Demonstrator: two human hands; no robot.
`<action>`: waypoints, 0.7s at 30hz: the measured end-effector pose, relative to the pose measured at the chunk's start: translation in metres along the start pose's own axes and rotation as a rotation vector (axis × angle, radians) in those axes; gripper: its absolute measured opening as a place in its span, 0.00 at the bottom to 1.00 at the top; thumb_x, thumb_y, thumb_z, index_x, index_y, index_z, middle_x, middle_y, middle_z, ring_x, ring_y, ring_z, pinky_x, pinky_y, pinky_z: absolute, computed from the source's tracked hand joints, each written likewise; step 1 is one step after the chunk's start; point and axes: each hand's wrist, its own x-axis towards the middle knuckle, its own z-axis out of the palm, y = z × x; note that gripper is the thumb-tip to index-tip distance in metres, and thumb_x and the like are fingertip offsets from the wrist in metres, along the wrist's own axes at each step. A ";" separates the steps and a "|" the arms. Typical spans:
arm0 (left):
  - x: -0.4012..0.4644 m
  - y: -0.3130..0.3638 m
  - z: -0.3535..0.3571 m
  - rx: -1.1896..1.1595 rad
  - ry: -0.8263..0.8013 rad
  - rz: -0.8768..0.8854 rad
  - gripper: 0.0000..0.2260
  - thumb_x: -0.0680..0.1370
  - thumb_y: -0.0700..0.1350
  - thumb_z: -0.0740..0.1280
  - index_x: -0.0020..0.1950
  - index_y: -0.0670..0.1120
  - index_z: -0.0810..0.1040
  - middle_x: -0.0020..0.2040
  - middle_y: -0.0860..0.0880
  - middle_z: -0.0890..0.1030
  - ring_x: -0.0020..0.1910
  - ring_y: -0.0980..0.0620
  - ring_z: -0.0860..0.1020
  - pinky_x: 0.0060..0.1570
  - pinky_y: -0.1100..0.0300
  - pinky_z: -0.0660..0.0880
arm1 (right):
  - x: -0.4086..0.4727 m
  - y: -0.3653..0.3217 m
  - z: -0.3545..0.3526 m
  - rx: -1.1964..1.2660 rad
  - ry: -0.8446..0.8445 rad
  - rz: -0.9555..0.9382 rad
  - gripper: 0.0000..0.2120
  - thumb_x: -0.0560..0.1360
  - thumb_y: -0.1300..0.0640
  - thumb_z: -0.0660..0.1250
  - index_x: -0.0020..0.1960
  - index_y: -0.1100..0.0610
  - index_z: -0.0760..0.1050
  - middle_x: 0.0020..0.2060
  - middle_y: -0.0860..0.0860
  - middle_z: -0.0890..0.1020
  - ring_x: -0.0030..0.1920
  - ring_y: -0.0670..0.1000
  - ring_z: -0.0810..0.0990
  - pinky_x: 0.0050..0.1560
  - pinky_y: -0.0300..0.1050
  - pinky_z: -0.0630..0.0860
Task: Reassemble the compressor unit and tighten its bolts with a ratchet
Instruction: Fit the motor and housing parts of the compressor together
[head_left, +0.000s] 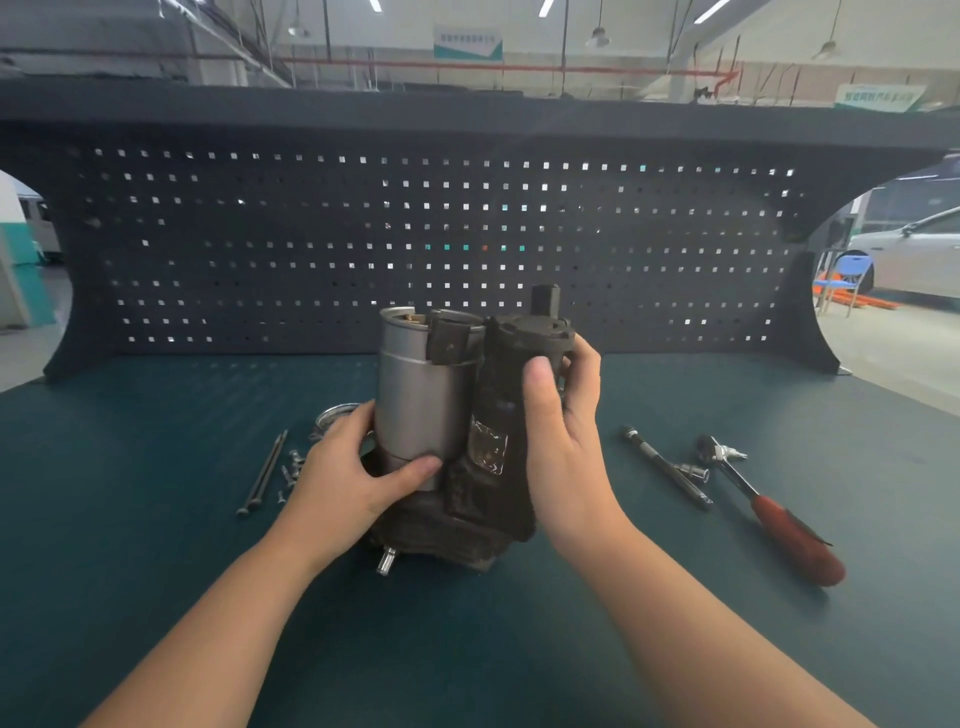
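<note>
A person steadies a compressor unit (457, 436) upright at the centre of a dark green workbench (156, 571), both bare hands wrapped around it. The left hand (348, 478), at about eight o'clock from the unit, curls around the foot of the silver cylinder (423, 400), thumb pressed across its lower front, apparently to hold that half seated against the dark cast body (498, 467). The right hand (561, 415), at three o'clock, grips the upper part of the dark body, thumb in front and fingers curled behind, a hold that looks meant to square the two halves before fastening. The fasteners lie untouched: two long bolts (265, 473) rest side by side at nine o'clock from the unit, a scatter of small screws (291, 470) just beside them, and a metal ring (335, 415) partly hidden behind the left hand. At three to four o'clock, well apart from the unit, the red-handled ratchet (769, 506) lies with an extension bar (665, 465) and a socket (693, 472) near its head, laid within reach of the right hand. Judging by the loose bolts, tightening has not begun. A perforated tool panel (363, 234) backs the bench at twelve o'clock.
</note>
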 end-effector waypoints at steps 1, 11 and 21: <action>0.000 0.002 -0.001 0.024 -0.002 0.012 0.30 0.60 0.68 0.68 0.61 0.62 0.72 0.58 0.61 0.79 0.59 0.62 0.76 0.57 0.59 0.72 | -0.002 0.000 0.001 0.001 0.010 -0.013 0.26 0.69 0.32 0.53 0.65 0.40 0.62 0.61 0.38 0.67 0.66 0.39 0.66 0.66 0.32 0.62; -0.002 0.011 0.010 -0.042 -0.054 -0.079 0.33 0.58 0.71 0.69 0.59 0.79 0.56 0.60 0.71 0.72 0.59 0.70 0.72 0.57 0.61 0.70 | 0.001 0.002 -0.006 0.349 0.090 0.160 0.31 0.63 0.35 0.66 0.62 0.26 0.58 0.64 0.48 0.73 0.62 0.45 0.76 0.67 0.48 0.70; 0.001 0.012 0.002 -0.093 -0.141 -0.130 0.44 0.58 0.68 0.67 0.73 0.59 0.60 0.68 0.54 0.66 0.71 0.56 0.62 0.71 0.54 0.60 | 0.017 0.013 -0.028 0.144 -0.220 0.217 0.32 0.67 0.39 0.69 0.68 0.50 0.70 0.58 0.48 0.81 0.61 0.51 0.78 0.67 0.56 0.70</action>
